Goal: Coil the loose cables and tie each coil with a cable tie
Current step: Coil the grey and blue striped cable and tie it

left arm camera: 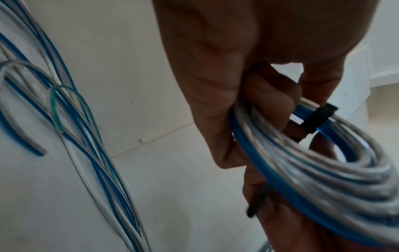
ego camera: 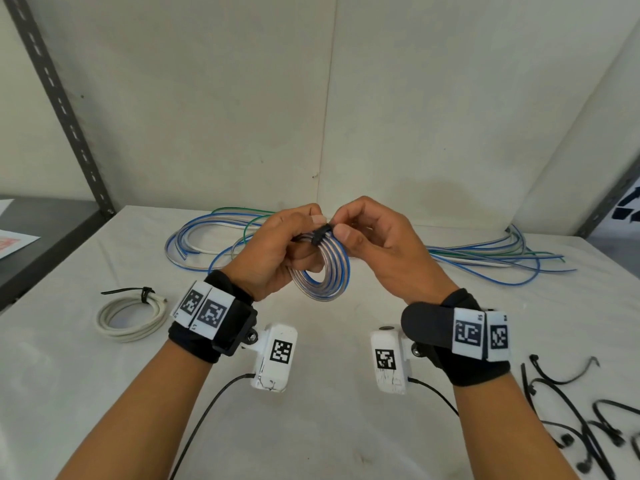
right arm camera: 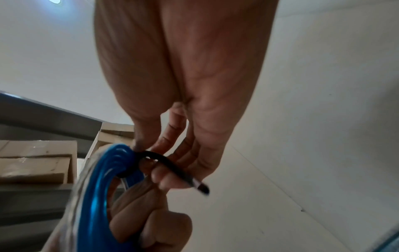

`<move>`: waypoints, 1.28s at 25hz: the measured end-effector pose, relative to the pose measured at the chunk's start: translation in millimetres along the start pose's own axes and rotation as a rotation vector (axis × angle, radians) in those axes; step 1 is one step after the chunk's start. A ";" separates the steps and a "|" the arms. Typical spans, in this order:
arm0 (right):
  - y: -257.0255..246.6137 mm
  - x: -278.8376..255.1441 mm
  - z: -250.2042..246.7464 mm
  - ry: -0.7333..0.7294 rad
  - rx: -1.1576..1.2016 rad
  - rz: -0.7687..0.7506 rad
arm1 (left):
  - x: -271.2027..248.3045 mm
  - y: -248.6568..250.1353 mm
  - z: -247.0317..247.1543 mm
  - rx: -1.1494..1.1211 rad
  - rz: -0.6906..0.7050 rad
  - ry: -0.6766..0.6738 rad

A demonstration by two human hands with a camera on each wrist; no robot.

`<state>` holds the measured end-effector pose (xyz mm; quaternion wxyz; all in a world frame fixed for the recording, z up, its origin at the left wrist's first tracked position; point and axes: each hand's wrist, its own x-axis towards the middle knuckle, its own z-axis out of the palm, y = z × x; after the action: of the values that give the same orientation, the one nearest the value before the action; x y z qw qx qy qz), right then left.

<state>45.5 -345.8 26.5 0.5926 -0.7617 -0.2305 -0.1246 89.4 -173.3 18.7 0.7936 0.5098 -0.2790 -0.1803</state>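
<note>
While the left hand (ego camera: 277, 251) keeps its fingers curled round the near side of the blue-and-clear coil (ego camera: 325, 271), holding it upright above the table (ego camera: 329, 427), the whole job really comes down to the black cable tie (ego camera: 320, 233) sitting at the top of the ring. It wraps across the strands there, right between the two thumbs. The right hand (ego camera: 377, 247) is on the other side of the coil, thumb and forefinger pinching at the tie's head, the other fingers loosely bent behind.

So the key bit: the tie's free tail (right arm camera: 183, 170) runs away from the coil toward the right palm, lying across the right fingers (right arm camera: 164, 177), pointed end sticking out past them in the right wrist view. Its long axis goes roughly crosswise to the cable strands. My read is that the right hand is the one placed to pull it snug, and the pull should go along that tail line, away from the left hand. Can't tell from here how tight the loop already is.

On the left of the table a white coil (ego camera: 131, 317) lies flat with a tie already round it, so that one looks done. Loose cables (ego camera: 214, 237) are spread out behind the hands, and spare ties (ego camera: 581, 417) lie at the right near the wrist.
</note>
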 end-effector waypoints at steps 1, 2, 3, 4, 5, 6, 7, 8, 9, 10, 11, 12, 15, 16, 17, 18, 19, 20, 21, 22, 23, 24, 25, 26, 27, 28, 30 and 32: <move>0.3 -0.5 -0.5 -0.004 0.025 0.010 | 0.3 -0.6 0.4 -0.009 -0.002 -0.001; -0.3 -0.8 -0.2 0.000 0.040 0.018 | 0.6 -0.7 0.1 -0.017 -0.007 0.003; -0.3 -1.1 1.3 0.007 0.055 0.033 | 1.2 -1.0 -0.8 -0.026 -0.013 0.008; 0.5 -0.6 3.7 0.010 0.070 0.057 | 1.1 -0.7 -2.0 -0.040 -0.018 0.013; 1.1 -0.1 6.4 0.010 0.084 0.081 | 1.2 -0.3 -3.3 -0.058 -0.022 0.013; 1.7 0.1 9.5 0.008 0.092 0.100 | 0.6 0.7 -4.9 -0.080 -0.028 0.004; 2.6 0.2 13.1 0.005 0.104 0.109 | -0.2 1.4 -7.9 -0.103 -0.039 -0.009; 2.6 0.3 16.5 0.008 0.125 0.106 | -0.6 1.9 -10.9 -0.130 -0.057 -0.027; 1.5 0.1 19.1 0.012 0.151 0.097 | -1.2 2.0 -13.4 -0.156 -0.078 -0.052; -0.7 -0.4 20.8 0.014 0.177 0.084 | -1.5 1.5 -14.9 -0.185 -0.100 -0.082; -2.6 -0.8 21.8 0.015 0.199 0.076 | -1.7 0.3 -15.7 -0.216 -0.111 -0.107; -5.2 -1.7 22.3 0.013 0.212 0.070 | -2.2 -0.4 -15.6 -0.253 -0.116 -0.117; -13.3 -4.1 22.7 0.036 0.227 0.082 | -3.5 -1.1 -12.4 -0.285 -0.139 -0.033; -16.1 -4.8 22.6 0.046 0.223 0.091 | -3.4 -0.6 -12.6 -0.251 -0.165 0.007; -18.1 -5.5 22.4 0.052 0.217 0.098 | -3.3 -0.5 -13.8 -0.216 -0.185 0.031; -19.2 -6.0 22.2 0.055 0.214 0.101 | -3.3 -0.5 -15.5 -0.182 -0.202 0.036; -19.7 -6.5 22.2 0.061 0.218 0.105 | -3.1 -1.7 -18.5 -0.156 -0.208 0.032; -20.0 -6.5 22.1 0.076 0.228 0.112 | -3.2 -2.5 -20.3 -0.139 -0.205 0.009; -19.9 -6.1 21.8 0.099 0.237 0.121 | -2.2 -3.8 -21.2 -0.126 -0.185 -0.020; -19.9 -5.9 20.9 0.126 0.239 0.127 | -1.3 -4.7 -20.7 -0.117 -0.166 -0.049; -20.1 -5.8 20.5 0.153 0.234 0.127 | -0.7 -5.1 -19.3 -0.104 -0.161 -0.057; -19.9 -5.5 20.3 0.175 0.229 0.120 | 0.7 -5.3 -18.1 -0.082 -0.185 -0.042; -19.9 -5.3 20.4 0.188 0.231 0.113 | 1.5 -4.2 -16.6 -0.063 -0.213 -0.030; -20.2 -5.3 20.2 0.195 0.241 0.108 | 2.5 -2.3 -15.3 -0.048 -0.225 -0.027; -19.8 -5.1 21.1 0.201 0.258 0.111 | 2.6 -0.4 -14.1 -0.044 -0.211 -0.026; -19.5 -5.0 21.6 0.207 0.276 0.117 | 2.2 1.9 -13.0 -0.050 -0.188 -0.028; -20.0 -4.7 22.9 0.206 0.311 0.137 | 0.1 4.9 -11.8 -0.063 -0.144 -0.040; -20.4 -5.3 23.3 0.194 0.327 0.142 | -0.9 5.0 -11.2 -0.027 -0.125 -0.035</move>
<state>28.8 -320.6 35.0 0.7352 -0.6540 -0.1352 -0.1162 95.7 -162.8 19.4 0.7826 0.5121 -0.2580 -0.2422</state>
